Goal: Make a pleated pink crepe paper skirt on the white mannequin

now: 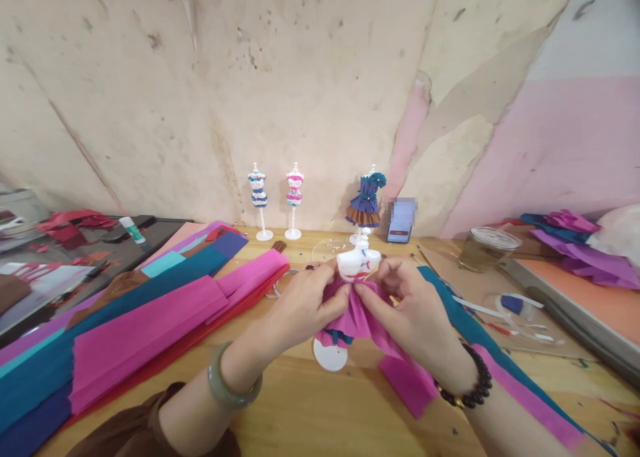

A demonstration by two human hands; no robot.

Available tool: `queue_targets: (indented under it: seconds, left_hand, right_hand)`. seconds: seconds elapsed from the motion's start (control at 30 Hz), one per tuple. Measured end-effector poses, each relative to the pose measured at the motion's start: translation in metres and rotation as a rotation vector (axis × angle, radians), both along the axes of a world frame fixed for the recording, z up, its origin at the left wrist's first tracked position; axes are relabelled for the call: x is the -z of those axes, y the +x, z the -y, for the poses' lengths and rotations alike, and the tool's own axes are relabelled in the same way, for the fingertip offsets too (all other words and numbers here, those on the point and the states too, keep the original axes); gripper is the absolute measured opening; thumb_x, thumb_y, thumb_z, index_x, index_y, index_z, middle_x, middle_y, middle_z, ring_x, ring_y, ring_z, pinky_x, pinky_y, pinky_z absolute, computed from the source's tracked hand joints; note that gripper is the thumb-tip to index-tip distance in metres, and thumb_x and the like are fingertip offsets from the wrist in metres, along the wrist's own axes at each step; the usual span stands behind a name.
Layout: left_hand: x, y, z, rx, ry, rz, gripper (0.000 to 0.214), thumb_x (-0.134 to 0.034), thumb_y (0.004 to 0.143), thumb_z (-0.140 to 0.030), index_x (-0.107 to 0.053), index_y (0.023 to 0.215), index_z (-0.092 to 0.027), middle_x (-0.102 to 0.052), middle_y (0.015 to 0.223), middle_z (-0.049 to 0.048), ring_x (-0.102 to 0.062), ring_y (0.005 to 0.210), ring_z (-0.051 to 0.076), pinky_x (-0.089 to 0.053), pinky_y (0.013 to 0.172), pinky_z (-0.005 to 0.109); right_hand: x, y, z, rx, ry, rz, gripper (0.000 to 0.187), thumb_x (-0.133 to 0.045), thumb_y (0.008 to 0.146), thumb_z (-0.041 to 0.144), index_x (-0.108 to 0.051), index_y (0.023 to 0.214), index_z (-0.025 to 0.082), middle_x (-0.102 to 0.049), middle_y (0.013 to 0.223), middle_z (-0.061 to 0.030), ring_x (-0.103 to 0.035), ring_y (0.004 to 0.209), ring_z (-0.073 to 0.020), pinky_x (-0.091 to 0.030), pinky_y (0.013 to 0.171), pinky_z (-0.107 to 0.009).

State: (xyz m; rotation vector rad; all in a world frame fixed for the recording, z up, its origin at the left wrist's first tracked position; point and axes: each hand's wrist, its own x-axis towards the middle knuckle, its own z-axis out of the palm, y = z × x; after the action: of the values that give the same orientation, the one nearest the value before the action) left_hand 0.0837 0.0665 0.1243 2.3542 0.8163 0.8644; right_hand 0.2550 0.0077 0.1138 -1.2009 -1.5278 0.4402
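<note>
A small white mannequin [357,260] on a round white base [330,355] stands tilted in front of me. Magenta crepe paper [354,317] is gathered around its waist, over a bit of teal at the hem. My left hand [313,303] pinches the gathered paper between thumb and fingers at the mannequin's left side. At the right side, my right hand [407,303] presses the same paper with its thumb, fingers curled. The paper's loose end [410,385] trails under my right wrist onto the table.
Folded crepe paper strips [150,317] lie at left beside a glue stick [132,230]. Behind stand two mannequins [294,197] and a dressed one [367,200], near a phone [400,220]. A lidded jar [487,249] and a teal strip [480,337] are at right.
</note>
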Motion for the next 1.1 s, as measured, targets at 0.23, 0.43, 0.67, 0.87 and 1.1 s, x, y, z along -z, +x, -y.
queue_targets:
  seconds: [0.23,0.43,0.67,0.87,1.1]
  left_hand:
    - [-0.003,0.0,0.003,0.005,-0.009,0.002,0.021,-0.046,0.093,-0.027,-0.062,0.104,-0.018,-0.067,0.083,0.0029,-0.061,0.071,0.016,-0.044,0.063,0.027]
    - [-0.007,-0.002,0.007,0.066,-0.066,0.038,0.035,-0.053,0.092,-0.032,-0.057,0.125,-0.021,-0.07,0.093,0.004,-0.063,0.081,0.019,-0.051,0.072,0.03]
    - [-0.001,-0.001,0.004,0.053,-0.092,0.054,0.035,-0.054,0.089,-0.029,-0.058,0.123,-0.021,-0.068,0.089,0.0036,-0.062,0.077,0.019,-0.051,0.072,0.03]
    - [-0.003,0.0,0.005,0.06,-0.114,0.059,0.035,-0.053,0.089,-0.028,-0.058,0.123,-0.02,-0.068,0.088,0.0032,-0.06,0.075,0.018,-0.051,0.073,0.029]
    - [-0.006,0.0,0.009,0.066,-0.113,0.039,0.032,-0.05,0.09,-0.025,-0.057,0.121,-0.019,-0.067,0.091,0.0026,-0.06,0.078,0.018,-0.047,0.07,0.028]
  right_hand:
    - [0.001,0.001,-0.003,-0.036,0.014,-0.027,0.018,-0.063,0.088,0.03,-0.045,0.089,0.025,-0.069,0.084,-0.003,-0.068,0.075,-0.018,-0.054,0.066,-0.03]
    - [-0.003,0.003,-0.005,-0.022,-0.042,-0.095,0.024,-0.067,0.085,0.034,-0.045,0.088,0.024,-0.068,0.083,-0.0024,-0.068,0.075,-0.0193,-0.056,0.069,-0.033]
    - [-0.005,0.006,-0.003,-0.103,-0.103,-0.133,0.037,-0.068,0.085,0.037,-0.048,0.113,0.022,-0.071,0.091,-0.0052,-0.071,0.085,-0.0214,-0.057,0.079,-0.037]
    - [-0.005,0.01,-0.003,-0.107,-0.141,-0.097,0.045,-0.069,0.083,0.04,-0.05,0.12,0.021,-0.071,0.099,-0.0079,-0.07,0.091,-0.0232,-0.057,0.081,-0.039]
    - [-0.003,0.005,-0.002,-0.011,-0.072,0.004,0.044,-0.064,0.087,0.037,-0.051,0.125,0.019,-0.07,0.083,-0.0026,-0.068,0.076,-0.0205,-0.056,0.071,-0.035]
